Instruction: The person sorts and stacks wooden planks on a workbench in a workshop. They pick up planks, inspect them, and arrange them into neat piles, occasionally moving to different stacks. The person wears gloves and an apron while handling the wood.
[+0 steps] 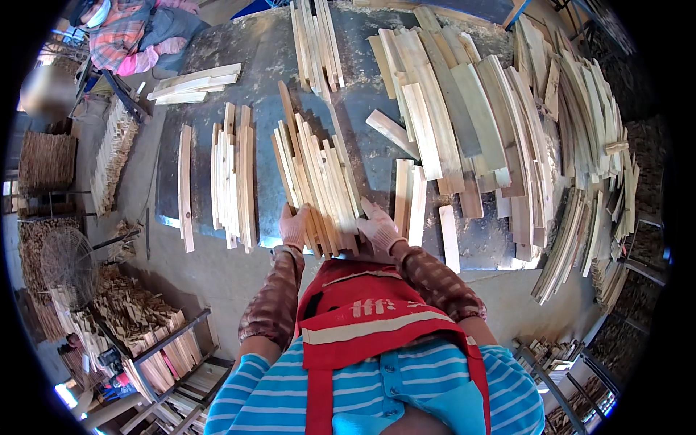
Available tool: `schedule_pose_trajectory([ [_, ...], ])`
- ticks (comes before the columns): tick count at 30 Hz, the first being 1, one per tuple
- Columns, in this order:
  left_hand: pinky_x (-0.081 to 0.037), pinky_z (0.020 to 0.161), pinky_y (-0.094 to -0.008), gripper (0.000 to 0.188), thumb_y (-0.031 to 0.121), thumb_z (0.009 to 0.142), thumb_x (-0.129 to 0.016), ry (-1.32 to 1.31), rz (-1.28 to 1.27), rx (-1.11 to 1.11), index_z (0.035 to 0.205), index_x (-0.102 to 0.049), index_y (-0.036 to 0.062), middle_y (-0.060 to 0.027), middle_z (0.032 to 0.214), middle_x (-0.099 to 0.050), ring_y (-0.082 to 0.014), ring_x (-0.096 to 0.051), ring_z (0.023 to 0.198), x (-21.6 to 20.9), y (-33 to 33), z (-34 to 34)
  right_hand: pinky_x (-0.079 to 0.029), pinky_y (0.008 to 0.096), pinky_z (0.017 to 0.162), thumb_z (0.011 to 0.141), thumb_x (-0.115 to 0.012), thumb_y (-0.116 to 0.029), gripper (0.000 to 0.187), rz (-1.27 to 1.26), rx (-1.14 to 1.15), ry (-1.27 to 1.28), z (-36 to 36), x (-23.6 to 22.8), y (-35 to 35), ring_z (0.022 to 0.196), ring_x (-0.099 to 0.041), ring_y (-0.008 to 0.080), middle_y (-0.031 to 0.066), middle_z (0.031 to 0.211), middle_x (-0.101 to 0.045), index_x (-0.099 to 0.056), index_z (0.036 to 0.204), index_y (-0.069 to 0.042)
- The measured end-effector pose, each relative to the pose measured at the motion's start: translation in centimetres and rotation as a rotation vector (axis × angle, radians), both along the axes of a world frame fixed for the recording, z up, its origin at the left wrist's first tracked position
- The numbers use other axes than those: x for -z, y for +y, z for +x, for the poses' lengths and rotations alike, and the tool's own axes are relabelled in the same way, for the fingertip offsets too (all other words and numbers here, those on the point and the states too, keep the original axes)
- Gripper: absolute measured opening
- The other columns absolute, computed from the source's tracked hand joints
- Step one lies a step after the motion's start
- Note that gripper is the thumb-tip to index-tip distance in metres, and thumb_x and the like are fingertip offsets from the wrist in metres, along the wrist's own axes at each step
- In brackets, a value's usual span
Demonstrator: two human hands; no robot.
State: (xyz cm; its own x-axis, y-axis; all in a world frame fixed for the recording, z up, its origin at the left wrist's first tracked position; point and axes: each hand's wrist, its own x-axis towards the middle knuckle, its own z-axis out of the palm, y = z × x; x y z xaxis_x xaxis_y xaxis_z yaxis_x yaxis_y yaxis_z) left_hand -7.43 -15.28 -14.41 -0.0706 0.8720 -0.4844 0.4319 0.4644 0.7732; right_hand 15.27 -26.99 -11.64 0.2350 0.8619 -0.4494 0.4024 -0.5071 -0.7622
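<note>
Head view, left hand: the gloved left hand (293,226) presses flat against the left side of the near end of a bundle of thin wooden slats (319,181), fingers laid along the wood, not curled round it.
Head view, right hand: the gloved right hand (378,228) clasps the right side of the same near end, fingers bent over the edge of the outer slats.
Head view, bundle: the slats lie fanned on a dark metal-topped table (268,58), their near ends gathered between the two hands, far ends spreading away from the person.
Head view, left of the bundle: a smaller stack of slats (233,177) lies close by, and beyond it a single slat (185,187) lies apart.
Head view, right of the bundle: a short pair of slats (409,199) lies just beside the right hand; further right a large heap of wider boards (471,123) covers the table.
Head view, far edge: another slat bundle (317,43) lies at the far edge of the table, and a few loose slats (194,83) lie at the far left.
Head view, surroundings: another person in a plaid shirt (123,32) sits at the upper left; racks of cut wood (156,341) stand at the lower left.
</note>
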Motion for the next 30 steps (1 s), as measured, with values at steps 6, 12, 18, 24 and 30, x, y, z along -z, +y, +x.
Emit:
schedule_pose_trajectory([
  [6, -0.052, 0.07, -0.0338, 0.027, 0.022, 0.088, -0.076, 0.043, -0.062, 0.159, 0.102, -0.062, 0.0038, -0.0034, 0.086, -0.065, -0.0139, -0.06, 0.078, -0.8, 0.0, -1.1, -0.045, 0.0467, 0.104, 0.089, -0.059, -0.045, 0.066, -0.025, -0.032, 0.005, 0.7, 0.8, -0.7, 0.122, -0.055, 0.0463, 0.0303, 0.134, -0.055, -0.052, 0.139, -0.003],
  [12, -0.054, 0.072, -0.0351, 0.03, 0.017, 0.088, -0.076, -0.004, -0.037, 0.077, 0.111, -0.064, 0.0023, -0.0075, 0.092, -0.07, -0.0167, -0.064, 0.083, 0.2, 0.1, -0.7, -0.048, 0.0503, 0.099, 0.089, -0.061, -0.051, 0.066, -0.084, -0.067, -0.038, 0.8, 1.7, 1.1, 0.116, -0.059, 0.045, 0.0282, 0.126, -0.058, -0.055, 0.135, -0.004],
  [18, -0.054, 0.071, -0.0333, 0.027, 0.014, 0.087, -0.075, -0.066, -0.101, 0.085, 0.11, -0.065, 0.0021, -0.0067, 0.09, -0.071, -0.0153, -0.064, 0.08, -2.1, -1.1, 1.4, -0.046, 0.0411, 0.104, 0.089, -0.069, -0.042, 0.069, -0.244, -0.051, -0.006, 3.2, -1.3, 0.8, 0.122, -0.058, 0.0406, 0.0268, 0.13, -0.059, -0.051, 0.144, -0.004],
  [24, -0.052, 0.072, -0.0331, 0.03, 0.02, 0.089, -0.076, 0.111, -0.146, 0.182, 0.109, -0.062, 0.0025, -0.0042, 0.09, -0.068, -0.0133, -0.061, 0.081, -1.6, -1.2, 1.6, -0.046, 0.0442, 0.104, 0.09, -0.064, -0.044, 0.064, -0.167, -0.024, 0.092, 4.0, 0.2, -1.0, 0.126, -0.054, 0.0429, 0.0262, 0.136, -0.055, -0.052, 0.143, -0.01],
  [30, -0.052, 0.088, -0.0392, 0.049, 0.021, 0.086, -0.076, 0.27, -0.012, 0.188, 0.128, -0.057, 0.0055, -0.0139, 0.117, -0.065, -0.0264, -0.064, 0.101, -0.4, -0.7, 1.2, -0.049, 0.0459, 0.098, 0.09, -0.062, -0.044, 0.057, -0.205, -0.096, 0.101, 4.5, 0.4, -0.3, 0.113, -0.061, 0.0437, 0.0261, 0.12, -0.062, -0.058, 0.132, -0.006],
])
